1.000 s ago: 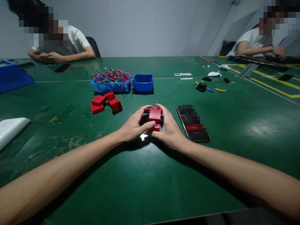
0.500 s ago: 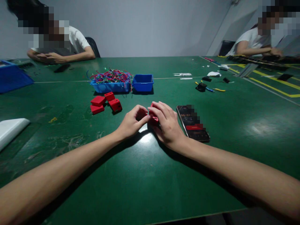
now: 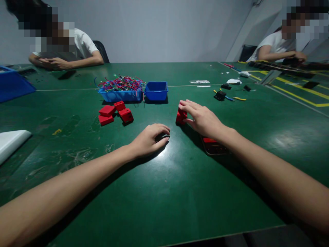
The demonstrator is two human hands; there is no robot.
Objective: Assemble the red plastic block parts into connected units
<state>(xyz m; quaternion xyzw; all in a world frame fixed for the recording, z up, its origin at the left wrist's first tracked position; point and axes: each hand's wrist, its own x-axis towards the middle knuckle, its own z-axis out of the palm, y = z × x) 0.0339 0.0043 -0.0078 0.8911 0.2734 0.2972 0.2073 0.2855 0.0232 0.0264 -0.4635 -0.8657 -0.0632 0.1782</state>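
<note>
In the head view my right hand point(image 3: 202, 116) grips a red plastic block point(image 3: 180, 118) that stands upright on the green table, just right of centre. Its fingers cover the block's upper right side, so part of the shape is hidden. My left hand point(image 3: 151, 138) rests on the table nearer to me, with fingers and thumb curved but apart and nothing visible between them. To its upper left lie several red plastic blocks point(image 3: 125, 116) in a loose group. A phone point(image 3: 214, 148) lies partly covered under my right wrist.
Behind the blocks, a blue bin point(image 3: 120, 96) overflows with coloured wires point(image 3: 123, 83), beside a smaller blue bin point(image 3: 156, 95). Pliers-like tools and black parts point(image 3: 220, 95) lie at the right. Two people sit across the table point(image 3: 164, 192). A white object point(image 3: 12, 142) is at left.
My hands have parted. The right hand has carried the red block away to the right and set its base on the table, while the left hand has dropped slightly nearer to me.
</note>
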